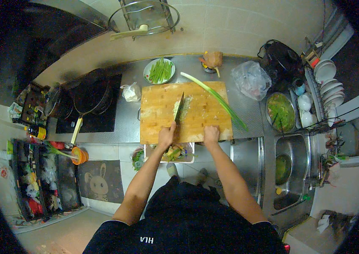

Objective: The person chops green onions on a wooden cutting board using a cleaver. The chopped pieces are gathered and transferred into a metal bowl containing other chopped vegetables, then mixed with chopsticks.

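Note:
My left hand (166, 136) grips the handle of a kitchen knife (179, 109), whose dark blade points away from me across the wooden cutting board (157, 111). Finely chopped pale bits (186, 106) lie on both sides of the blade. At the board's front edge, my right hand (211, 134) is closed on the wood with its fingers curled on top; its thumb is hidden. A long green onion (212, 92) lies diagonally over the board's right side, its green end past the edge. Behind the board, a plate (146, 76) holds cut green stalks (161, 71).
Left are a small plastic bag (131, 92) and a wok (90, 92) on a black cooktop (109, 122). Right are a clear plastic bag (251, 79), a bowl of green mixture (280, 111), a dish rack (317, 95) and a sink (298, 158). A scrap bin (190, 150) stands beneath the board.

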`<state>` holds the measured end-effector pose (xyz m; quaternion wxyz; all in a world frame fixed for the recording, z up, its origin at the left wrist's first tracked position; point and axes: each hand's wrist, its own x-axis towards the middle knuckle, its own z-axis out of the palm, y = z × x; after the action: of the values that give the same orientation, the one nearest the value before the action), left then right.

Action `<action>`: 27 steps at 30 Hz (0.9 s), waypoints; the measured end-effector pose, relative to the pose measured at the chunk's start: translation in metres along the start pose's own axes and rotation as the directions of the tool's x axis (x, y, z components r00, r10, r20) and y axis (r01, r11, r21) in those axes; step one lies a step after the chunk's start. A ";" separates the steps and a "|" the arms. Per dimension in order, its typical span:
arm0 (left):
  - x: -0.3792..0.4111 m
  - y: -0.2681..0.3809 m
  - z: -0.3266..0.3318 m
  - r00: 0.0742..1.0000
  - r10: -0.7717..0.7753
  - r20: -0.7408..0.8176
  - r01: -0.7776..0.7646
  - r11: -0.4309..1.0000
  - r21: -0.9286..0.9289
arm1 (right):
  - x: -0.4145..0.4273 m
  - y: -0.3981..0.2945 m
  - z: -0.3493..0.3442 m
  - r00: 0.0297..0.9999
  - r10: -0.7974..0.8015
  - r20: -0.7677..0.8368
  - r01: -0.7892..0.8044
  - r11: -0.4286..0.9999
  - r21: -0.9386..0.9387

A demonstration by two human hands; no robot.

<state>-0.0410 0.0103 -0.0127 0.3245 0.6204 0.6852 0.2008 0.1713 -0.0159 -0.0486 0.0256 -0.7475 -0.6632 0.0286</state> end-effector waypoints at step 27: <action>-0.001 -0.007 -0.009 0.954 -0.124 0.272 0.204 0.936 -0.287 | 0.003 0.000 0.004 1.000 -0.016 -0.021 0.016 1.000 0.006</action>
<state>-0.0522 0.0099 -0.0110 0.5177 0.5217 0.6483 0.1988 0.1718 -0.0130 -0.0526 0.0353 -0.7424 -0.6686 0.0227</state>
